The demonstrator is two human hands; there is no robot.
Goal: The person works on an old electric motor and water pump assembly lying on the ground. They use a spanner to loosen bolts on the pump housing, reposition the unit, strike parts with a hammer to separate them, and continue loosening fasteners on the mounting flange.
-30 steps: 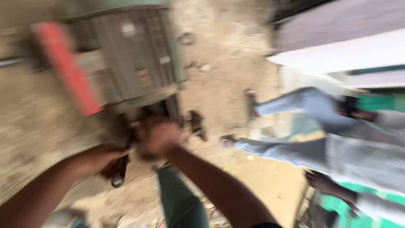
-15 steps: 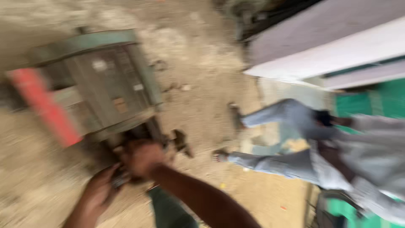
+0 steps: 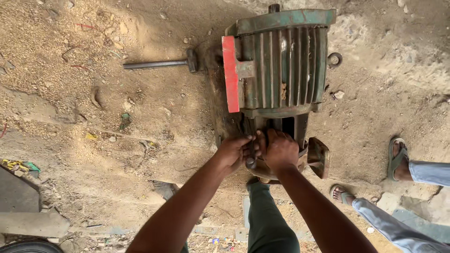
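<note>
A green ribbed electric motor [image 3: 281,61] with a red mounting plate [image 3: 229,75] lies on dirt ground. Both my hands meet at its near end. My left hand [image 3: 234,152] is wrapped around a short dark metal tool [image 3: 251,157] that stands between the two hands. Right beside it, my right hand [image 3: 281,150] is closed over the dark, rusty end fitting of the motor, whose middle it hides. A rusty lug [image 3: 318,157] sticks out just right of that hand. My leg in dark green trousers [image 3: 269,220] is below the hands.
A hammer with a long dark handle [image 3: 159,63] lies left of the motor. A metal ring [image 3: 334,59] rests on the ground at the motor's right. Another person's sandalled feet [image 3: 398,159] and jeans-clad legs [image 3: 398,229] are at the right. Concrete rubble [image 3: 33,222] lies at lower left.
The view has swung from a blurred, tilted look to a steady one straight down on the motor. Both hands have stayed together at the motor's near end.
</note>
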